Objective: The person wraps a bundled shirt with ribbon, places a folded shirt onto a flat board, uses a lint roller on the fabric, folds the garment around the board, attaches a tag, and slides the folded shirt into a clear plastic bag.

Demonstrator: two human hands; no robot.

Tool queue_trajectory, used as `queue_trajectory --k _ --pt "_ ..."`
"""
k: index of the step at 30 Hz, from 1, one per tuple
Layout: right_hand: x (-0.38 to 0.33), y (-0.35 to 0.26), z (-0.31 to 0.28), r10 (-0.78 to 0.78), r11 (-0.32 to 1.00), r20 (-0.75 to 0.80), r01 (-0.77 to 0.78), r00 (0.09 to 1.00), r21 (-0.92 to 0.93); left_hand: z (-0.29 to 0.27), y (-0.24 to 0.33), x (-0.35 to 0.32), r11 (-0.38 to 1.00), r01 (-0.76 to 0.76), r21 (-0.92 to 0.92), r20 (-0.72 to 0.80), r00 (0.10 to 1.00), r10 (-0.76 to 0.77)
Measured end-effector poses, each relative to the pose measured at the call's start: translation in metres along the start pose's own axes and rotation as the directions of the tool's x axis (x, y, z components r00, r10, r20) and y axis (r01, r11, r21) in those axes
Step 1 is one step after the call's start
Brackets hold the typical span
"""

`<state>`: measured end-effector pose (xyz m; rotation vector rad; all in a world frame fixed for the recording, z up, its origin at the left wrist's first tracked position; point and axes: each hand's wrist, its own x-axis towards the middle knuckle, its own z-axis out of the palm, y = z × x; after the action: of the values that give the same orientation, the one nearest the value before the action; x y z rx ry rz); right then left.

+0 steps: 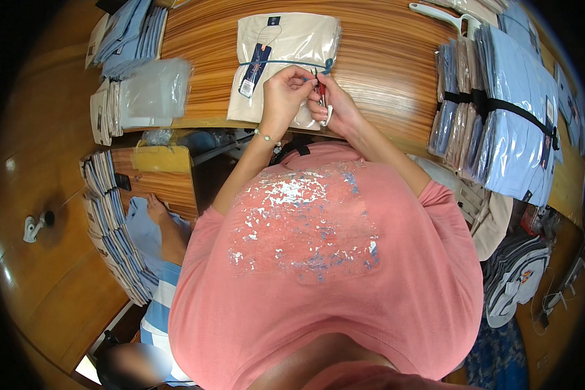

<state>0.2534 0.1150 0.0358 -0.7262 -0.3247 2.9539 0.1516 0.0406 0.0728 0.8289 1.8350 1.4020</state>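
Note:
A folded beige garment in a clear plastic bag (292, 39) lies on the table in front of me. A dark blue hang tag (256, 68) with a thin string rests on it, and a blue cord (286, 62) runs across it, bunched near the right edge. My right hand (339, 107) is closed around small thread snips with red handles (322, 95), their pointed tips upward. A white piece shows below its fingers. My left hand (281, 94) is pinched shut beside the blades; whatever its fingertips hold is too small to make out.
Bagged garments (494, 104) bound with a black strap stand at right, by a white-handled tool (435, 12). More bagged stacks (136, 39) and clear plastic bags (156, 91) lie left. Lower left, a co-worker's hand (156, 209) touches blue cloth beside piled garments (107, 221).

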Motion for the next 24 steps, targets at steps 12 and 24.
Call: queue_trajectory --k 12,24 --pt "-0.012 -0.022 -0.003 -0.163 0.982 0.023 0.164 0.986 -0.09 -0.047 0.027 -0.02 0.915 -0.007 0.404 0.125 0.991 -0.048" --pt "0.014 -0.051 -0.057 -0.831 -0.119 0.237 0.255 0.503 -0.96 -0.168 -0.092 0.078 0.884 0.204 0.42 -0.203 0.971 -0.128"
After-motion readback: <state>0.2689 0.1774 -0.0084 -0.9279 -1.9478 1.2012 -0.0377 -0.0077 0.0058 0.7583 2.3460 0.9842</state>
